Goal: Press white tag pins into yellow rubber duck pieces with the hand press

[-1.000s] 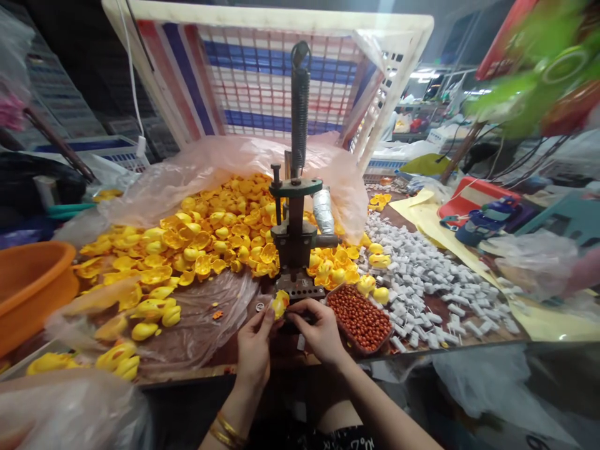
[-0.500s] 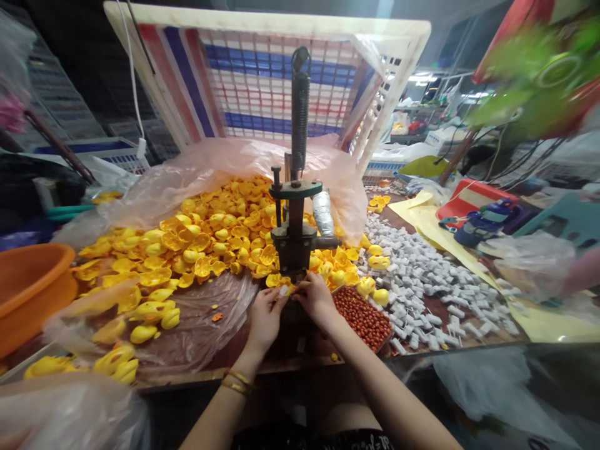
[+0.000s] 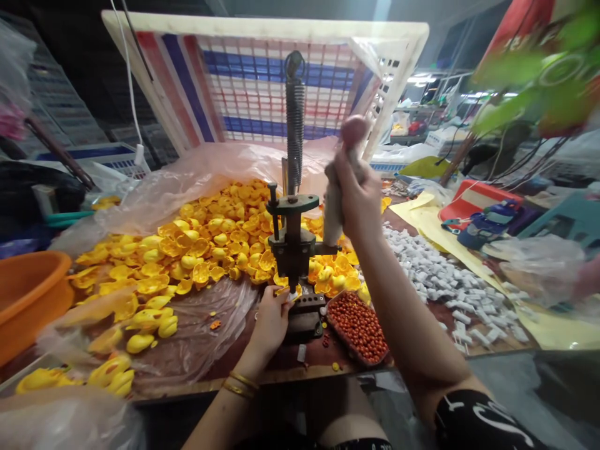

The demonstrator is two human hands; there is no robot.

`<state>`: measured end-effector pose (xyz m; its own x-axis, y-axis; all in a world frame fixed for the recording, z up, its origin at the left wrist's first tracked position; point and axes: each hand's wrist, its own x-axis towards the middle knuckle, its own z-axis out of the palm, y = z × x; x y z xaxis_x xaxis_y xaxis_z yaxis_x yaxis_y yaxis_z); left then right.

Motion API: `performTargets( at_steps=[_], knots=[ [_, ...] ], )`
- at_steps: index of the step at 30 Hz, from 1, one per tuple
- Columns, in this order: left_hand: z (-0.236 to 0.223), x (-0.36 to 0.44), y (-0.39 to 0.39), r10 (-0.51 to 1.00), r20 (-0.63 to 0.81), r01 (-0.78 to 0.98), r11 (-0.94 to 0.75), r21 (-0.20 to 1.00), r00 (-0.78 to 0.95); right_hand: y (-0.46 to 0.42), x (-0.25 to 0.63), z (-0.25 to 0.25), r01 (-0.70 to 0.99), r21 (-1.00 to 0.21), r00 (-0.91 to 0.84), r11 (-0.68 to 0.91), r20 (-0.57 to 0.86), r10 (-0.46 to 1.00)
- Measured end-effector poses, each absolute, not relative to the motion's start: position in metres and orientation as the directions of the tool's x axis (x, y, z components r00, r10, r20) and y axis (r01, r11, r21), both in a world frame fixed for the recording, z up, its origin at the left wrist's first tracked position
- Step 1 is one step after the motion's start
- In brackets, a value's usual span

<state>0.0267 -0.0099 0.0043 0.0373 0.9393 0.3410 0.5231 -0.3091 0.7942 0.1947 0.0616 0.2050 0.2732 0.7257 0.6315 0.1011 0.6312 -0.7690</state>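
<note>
In the middle of the bench stands a dark hand press (image 3: 294, 247) with an upright spring. My right hand (image 3: 359, 194) is closed around its lever handle (image 3: 333, 209), which is wrapped in pale material and tipped with a reddish knob. My left hand (image 3: 270, 315) is closed in a pinch at the press base, with a small yellow plastic piece and a bit of white at the fingertips, right under the ram. My fingers partly cover that piece. Below the ram lies a metal block (image 3: 309, 305) with a row of holes.
Yellow duck-shaped shells (image 3: 201, 244) are heaped behind and left of the press. A tray of reddish-brown beads (image 3: 359, 328) sits to its right, beside many small grey-white boxes (image 3: 435, 281). An orange tub (image 3: 35, 300) stands far left; a green fan (image 3: 534, 75) spins at upper right.
My right hand has left the press base and moved up and right onto the lever handle. My left hand has stayed at the base, holding the yellow piece under the ram.
</note>
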Motion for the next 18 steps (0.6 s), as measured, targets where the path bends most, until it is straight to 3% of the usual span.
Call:
performTargets(
  at_steps=[2, 4, 8, 12, 15, 18],
  knots=[
    [0.003, 0.027, -0.01, 0.948, 0.319, 0.489, -0.286, 0.824, 0.017, 0.021, 0.192, 0.194, 0.146, -0.704, 0.424, 0.695, 0.679, 0.6],
    [0.002, 0.027, -0.009, 0.961, 0.276, 0.442, -0.237, 0.865, -0.025, 0.013, 0.195, 0.187, 0.145, -0.683, 0.431, 0.716, 0.695, 0.576],
    [0.002, 0.023, -0.004, 0.977, 0.205, 0.397, -0.166, 0.903, -0.057, 0.083, 0.203, 0.192, 0.038, -0.816, 0.27, 0.577, 0.564, 0.78],
    [0.003, 0.021, 0.0, 0.979, 0.199, 0.411, -0.166, 0.897, -0.038, 0.147, 0.205, 0.197, -0.101, -0.878, 0.29, 0.468, 0.424, 0.858],
    [0.001, 0.022, -0.003, 0.975, 0.214, 0.438, -0.17, 0.883, -0.052, 0.142, 0.201, 0.197, -0.125, -0.829, 0.314, 0.544, 0.487, 0.815],
    [-0.002, 0.026, -0.007, 0.969, 0.239, 0.463, -0.185, 0.867, -0.061, 0.096, 0.197, 0.192, -0.022, -0.724, 0.335, 0.689, 0.644, 0.688]
  ],
)
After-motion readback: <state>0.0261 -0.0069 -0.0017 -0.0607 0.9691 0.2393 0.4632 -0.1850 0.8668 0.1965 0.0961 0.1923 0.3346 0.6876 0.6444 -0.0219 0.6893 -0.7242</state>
